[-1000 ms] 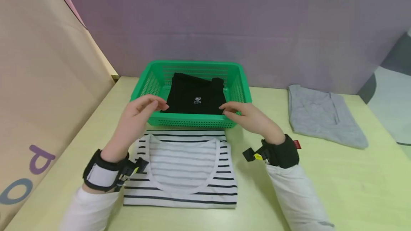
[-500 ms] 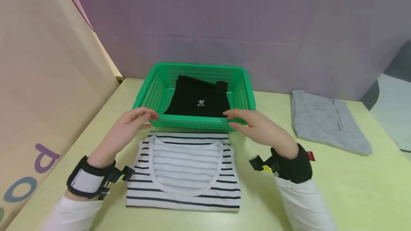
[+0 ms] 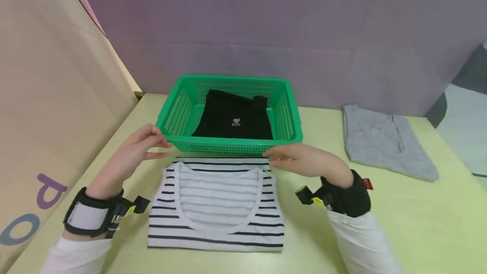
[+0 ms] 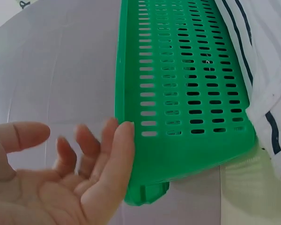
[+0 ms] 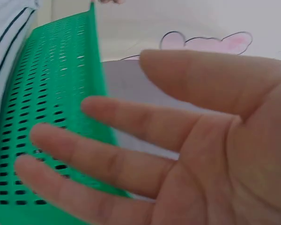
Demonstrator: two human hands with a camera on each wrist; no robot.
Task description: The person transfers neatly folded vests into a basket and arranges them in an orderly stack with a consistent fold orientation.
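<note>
Head view: both hands hover at the near corners of the green basket (image 3: pixel 232 115), which sits at 12 o'clock on the tabletop (image 3: pixel 380 215) with a folded black garment (image 3: pixel 233 115) inside. The left hand (image 3: pixel 131 155) is at the basket's 7 o'clock corner, the right hand (image 3: pixel 304 160) at its 5 o'clock corner; each grip is relaxed and spread, holding nothing. Whether the fingertips touch the rim I cannot tell. A folded striped shirt (image 3: pixel 217 206) lies just in front of the basket, between the wrists. A grey garment (image 3: pixel 384 141) lies well apart at 2 o'clock.

Left wrist view: the left hand (image 4: pixel 61 183) has its palm open and fingers loose beside the basket (image 4: pixel 178 93) corner, the striped shirt (image 4: pixel 267 89) beyond it.

Right wrist view: the right hand (image 5: pixel 178 154) has straight, spread fingers in front of the basket (image 5: pixel 47 117) wall.

Risk, as I judge it: the shirt's far edge lies tight against the basket, so a careless lift could snag the wall and undo the fold.
</note>
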